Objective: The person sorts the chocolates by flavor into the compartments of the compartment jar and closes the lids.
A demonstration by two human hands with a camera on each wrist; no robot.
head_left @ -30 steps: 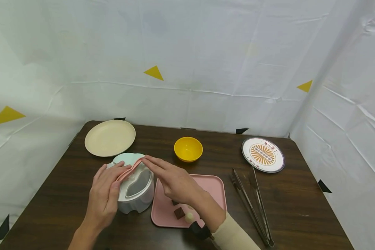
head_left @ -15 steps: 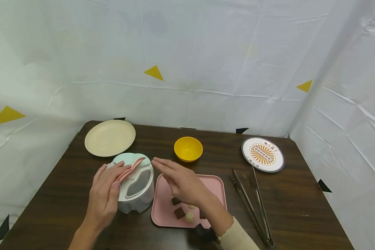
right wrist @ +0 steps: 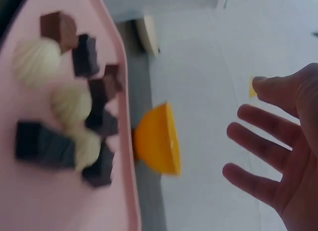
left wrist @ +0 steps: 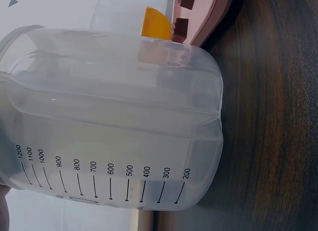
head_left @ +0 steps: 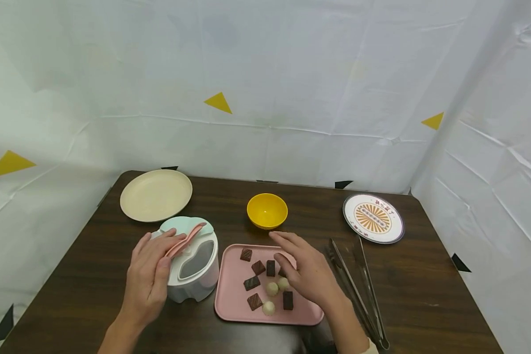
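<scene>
Item, nine o'clock: left hand (head_left: 147, 273) at the raised pink handle (head_left: 187, 241), pinching or merely resting I cannot tell; graduated jug (head_left: 203, 282) beneath, lid (head_left: 182, 224) on, so I judge the lid work nearly done. Item, centre: chocolates (head_left: 254, 301) untouched on pink tray (head_left: 231, 290); right hand (head_left: 310, 273) above, fingers spread, holding nothing. Obscured: tray's two-o'clock corner; jug's contents unclear.

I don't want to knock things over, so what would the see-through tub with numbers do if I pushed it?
The see-through tub would probably slide rather than tip, since it stands upright on a broad bottom. It could feel light for its size, because it looks like clear plastic. It might be slippery, as it looks smooth and shiny.
</scene>
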